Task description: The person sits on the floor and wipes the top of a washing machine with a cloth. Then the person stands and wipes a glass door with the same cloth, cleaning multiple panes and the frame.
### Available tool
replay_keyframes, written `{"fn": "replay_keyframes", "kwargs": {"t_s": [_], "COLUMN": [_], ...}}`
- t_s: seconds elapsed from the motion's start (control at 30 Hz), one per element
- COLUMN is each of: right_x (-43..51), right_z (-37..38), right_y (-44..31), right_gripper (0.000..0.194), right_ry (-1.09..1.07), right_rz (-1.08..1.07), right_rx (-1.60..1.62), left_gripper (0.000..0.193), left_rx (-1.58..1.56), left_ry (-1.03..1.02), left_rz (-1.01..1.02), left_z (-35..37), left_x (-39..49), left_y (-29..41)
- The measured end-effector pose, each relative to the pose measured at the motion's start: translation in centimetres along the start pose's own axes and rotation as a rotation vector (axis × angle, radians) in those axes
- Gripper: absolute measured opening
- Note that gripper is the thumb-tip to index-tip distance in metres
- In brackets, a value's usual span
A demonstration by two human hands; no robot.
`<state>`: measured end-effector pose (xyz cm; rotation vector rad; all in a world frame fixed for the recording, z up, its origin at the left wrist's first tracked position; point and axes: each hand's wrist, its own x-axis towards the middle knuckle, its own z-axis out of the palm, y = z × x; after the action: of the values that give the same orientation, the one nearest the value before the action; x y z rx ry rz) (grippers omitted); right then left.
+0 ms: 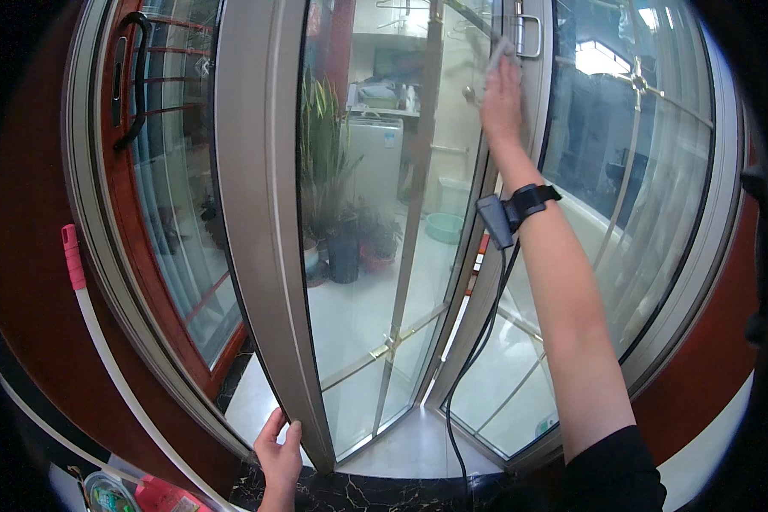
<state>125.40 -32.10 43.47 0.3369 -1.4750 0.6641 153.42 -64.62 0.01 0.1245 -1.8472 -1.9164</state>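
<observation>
Raised high, my right hand (504,105) presses a pale cloth (500,54) against the edge of a glass folding-door panel (371,192), beside a metal door handle (532,36). A black strap with a small device (498,221) and a cable sits on my right wrist. Low down, my left hand (281,445) grips the outer edge of the same panel's metal frame (262,224) between thumb and fingers. Gold-coloured bars cross inside the glass.
Another glass panel (614,160) stands at the right. A red-framed door with a black handle (142,83) is at the left. A white pole with a pink grip (73,256) leans there, near a pink dustpan (166,496). Potted plants (345,243) show through the glass.
</observation>
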Motion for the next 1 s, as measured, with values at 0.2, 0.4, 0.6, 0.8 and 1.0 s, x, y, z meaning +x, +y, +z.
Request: {"fn": "replay_keyframes", "kwargs": {"t_s": [0.2,0.4,0.6,0.8,1.0], "right_x": [-4.1,1.4,8.1,12.0,-15.8], "right_z": [0.3,0.6,2.9,1.9,-2.3], "right_y": [-3.2,2.0,4.5,6.4,1.0], "right_gripper": [0.051,0.053,0.056,0.052,0.054], "right_ry": [-0.077,0.045,0.016,-0.033,-0.125], "right_rz": [-0.618,-0.347,-0.057,-0.712,-0.027], "right_rx": [0.031,0.007,-0.072,-0.149,0.121], "left_gripper": [0.039,0.039,0.042,0.043,0.042], "left_rx": [0.111,0.218,0.285,0.292,0.318], "left_ry": [-0.063,-0.07,-0.073,-0.046,-0.021], "left_rz": [0.051,0.124,0.225,0.267,0.283], "left_z": [-1.0,-1.7,-2.1,-2.0,-1.9], "left_x": [0.6,0.5,0.7,0.7,0.8], "left_y": [-1.1,-3.0,-2.6,-2.6,-2.9]}}
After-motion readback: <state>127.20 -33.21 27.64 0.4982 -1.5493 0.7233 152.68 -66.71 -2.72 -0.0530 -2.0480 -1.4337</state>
